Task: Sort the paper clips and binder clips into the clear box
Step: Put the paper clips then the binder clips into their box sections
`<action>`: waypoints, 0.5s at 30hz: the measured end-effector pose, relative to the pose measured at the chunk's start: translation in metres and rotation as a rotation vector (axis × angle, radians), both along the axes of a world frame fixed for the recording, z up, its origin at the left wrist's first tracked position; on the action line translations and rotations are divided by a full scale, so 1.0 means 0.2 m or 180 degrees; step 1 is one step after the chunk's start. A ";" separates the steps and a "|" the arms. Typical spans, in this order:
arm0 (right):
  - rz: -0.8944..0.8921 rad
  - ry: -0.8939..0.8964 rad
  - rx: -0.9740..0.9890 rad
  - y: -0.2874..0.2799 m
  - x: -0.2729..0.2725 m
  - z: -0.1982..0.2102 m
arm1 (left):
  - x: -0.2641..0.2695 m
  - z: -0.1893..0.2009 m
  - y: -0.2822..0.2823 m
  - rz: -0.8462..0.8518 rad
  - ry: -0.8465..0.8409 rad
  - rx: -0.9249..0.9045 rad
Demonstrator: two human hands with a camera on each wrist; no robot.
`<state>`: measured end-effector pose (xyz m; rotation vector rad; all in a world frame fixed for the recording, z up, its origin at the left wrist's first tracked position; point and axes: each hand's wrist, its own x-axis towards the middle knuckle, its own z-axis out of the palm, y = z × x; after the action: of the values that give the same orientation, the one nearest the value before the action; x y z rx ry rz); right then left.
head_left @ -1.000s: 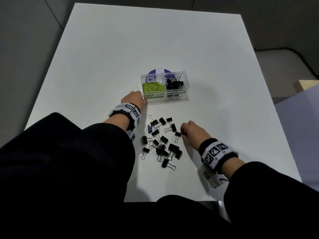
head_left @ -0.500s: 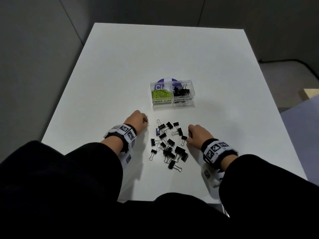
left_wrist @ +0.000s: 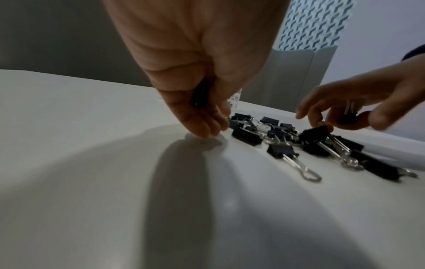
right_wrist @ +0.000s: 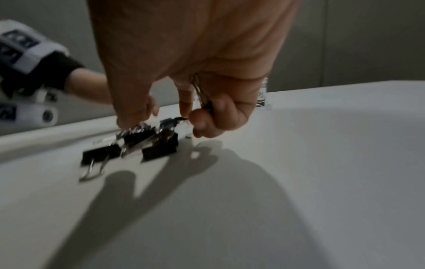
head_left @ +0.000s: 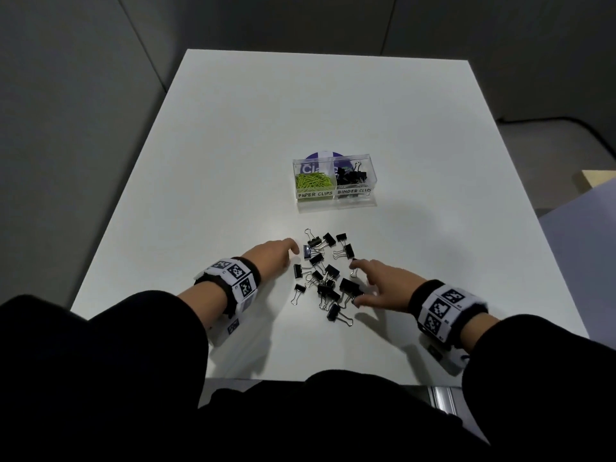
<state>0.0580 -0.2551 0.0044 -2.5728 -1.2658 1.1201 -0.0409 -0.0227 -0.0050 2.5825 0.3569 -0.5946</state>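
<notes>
The clear box stands mid-table, with green paper clips in its left compartment and black binder clips in its right. A pile of loose binder clips lies nearer me. My left hand reaches down at the pile's left edge. A black binder clip is tucked between its thumb and fingers. My right hand is at the pile's right side. Its last fingers curl round a binder clip, while thumb and forefinger spread over the pile.
The white table stretches far behind the box and to both sides of the pile. A purple round label shows behind the box. The front table edge lies just beyond my dark sleeves.
My left hand has drawn back from the box to the left edge of the pile. My right hand has spread its thumb and forefinger over the clips.
</notes>
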 end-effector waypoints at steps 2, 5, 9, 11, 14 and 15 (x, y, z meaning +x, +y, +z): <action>0.0303 -0.0171 -0.0144 -0.01 -0.03 -0.01 | -0.01 0.00 -0.01 0.0092 -0.0053 -0.0106; 0.0447 -0.0435 -0.0156 0.02 -0.05 -0.04 | -0.02 -0.01 -0.03 0.0073 0.0011 -0.0095; 0.0352 -0.0558 -0.0186 0.08 -0.08 -0.06 | -0.03 -0.02 -0.06 -0.0023 0.0175 0.0118; 0.0300 -0.0558 -0.0150 0.10 -0.09 -0.07 | -0.03 -0.03 -0.09 0.0029 0.0107 0.0203; 0.0133 -0.0580 -0.0016 0.11 -0.09 -0.08 | -0.02 -0.04 -0.11 0.0069 -0.0018 0.0310; 0.0099 -0.0625 -0.0016 0.12 -0.09 -0.08 | -0.02 -0.05 -0.11 0.0036 -0.0037 0.0355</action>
<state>0.0391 -0.2321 -0.0122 -2.7323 -1.3466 0.8940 -0.0445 -0.0449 -0.0141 2.6872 0.4112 -0.5703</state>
